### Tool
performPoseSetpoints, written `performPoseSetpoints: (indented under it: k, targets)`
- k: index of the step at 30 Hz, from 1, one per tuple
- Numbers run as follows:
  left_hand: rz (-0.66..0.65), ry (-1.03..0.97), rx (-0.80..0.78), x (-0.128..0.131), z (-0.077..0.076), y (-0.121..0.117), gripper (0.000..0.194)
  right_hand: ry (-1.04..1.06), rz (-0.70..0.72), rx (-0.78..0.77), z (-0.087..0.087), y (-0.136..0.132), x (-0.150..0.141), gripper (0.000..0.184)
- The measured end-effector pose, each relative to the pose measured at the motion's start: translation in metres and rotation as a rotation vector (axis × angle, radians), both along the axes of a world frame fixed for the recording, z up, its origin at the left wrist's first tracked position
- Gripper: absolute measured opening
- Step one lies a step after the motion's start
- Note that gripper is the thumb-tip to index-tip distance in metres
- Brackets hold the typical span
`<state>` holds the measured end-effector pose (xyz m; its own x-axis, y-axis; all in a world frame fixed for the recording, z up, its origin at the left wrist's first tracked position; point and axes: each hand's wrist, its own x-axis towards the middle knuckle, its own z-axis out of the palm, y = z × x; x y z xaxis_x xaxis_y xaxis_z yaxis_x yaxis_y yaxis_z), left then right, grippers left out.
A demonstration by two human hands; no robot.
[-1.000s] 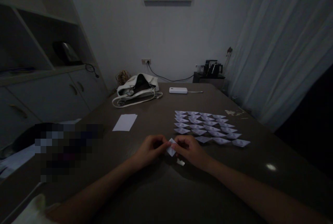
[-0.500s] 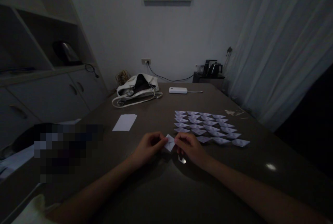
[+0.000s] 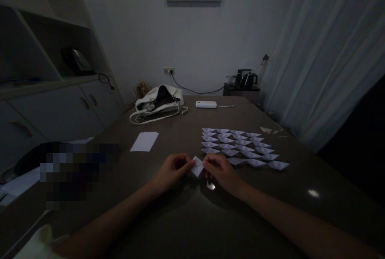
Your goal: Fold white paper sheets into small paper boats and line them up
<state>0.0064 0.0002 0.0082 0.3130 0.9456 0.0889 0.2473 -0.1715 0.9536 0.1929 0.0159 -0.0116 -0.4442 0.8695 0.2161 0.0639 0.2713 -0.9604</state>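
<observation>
A small folded white paper (image 3: pixel 197 167), diamond-shaped with creases across its face, is held up just above the table. My left hand (image 3: pixel 174 169) pinches its left corner between thumb and fingers. On the opposite corner, my right hand (image 3: pixel 221 172) has its thumb and fingers closed too. Rows of folded paper boats (image 3: pixel 236 146) stand on the table just beyond and to the right of my right hand. A stack of white paper sheets (image 3: pixel 144 142) lies farther off to the left.
A white handbag (image 3: pixel 159 104) and a white power bank (image 3: pixel 206 104) with a short cable lie toward the far end of the dark table (image 3: pixel 180 227). Torn paper scraps (image 3: pixel 270 130) are near the right edge. Papers and a blurred patch (image 3: pixel 75 170) occupy the left side.
Almost nothing differs. Both hands keep their pinch on the folded paper, which has shifted very slightly down and to the right.
</observation>
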Motion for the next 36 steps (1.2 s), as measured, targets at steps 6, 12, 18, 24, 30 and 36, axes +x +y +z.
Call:
performPoseSetpoints:
  k: [6,12,18,24,30,36]
  targets:
    - [-0.103,0.041,-0.012,-0.0003,0.0003,-0.0023,0.033,-0.128,0.077,0.075,0.0023,-0.0038,0.0003,0.026]
    - [-0.151,0.037,-0.030,-0.0002,-0.0019,-0.0010,0.032,-0.180,0.108,0.141,0.0055,-0.0057,0.0012,0.030]
    - [-0.151,0.041,-0.056,-0.0008,-0.0017,-0.0008,0.034,-0.195,0.098,0.147,0.0038,-0.0046,0.0009,0.031]
    - [-0.157,0.011,-0.059,-0.0008,-0.0007,-0.0016,0.031,-0.140,0.111,0.082,0.0016,-0.0039,0.0009,0.030]
    - [-0.111,-0.027,-0.057,-0.0006,0.0015,-0.0023,0.030,-0.093,0.076,0.046,0.0053,-0.0047,0.0005,0.032]
    - [-0.065,-0.071,-0.044,-0.0031,-0.0013,0.0002,0.030,-0.053,0.032,0.012,0.0071,-0.0038,0.0001,0.034]
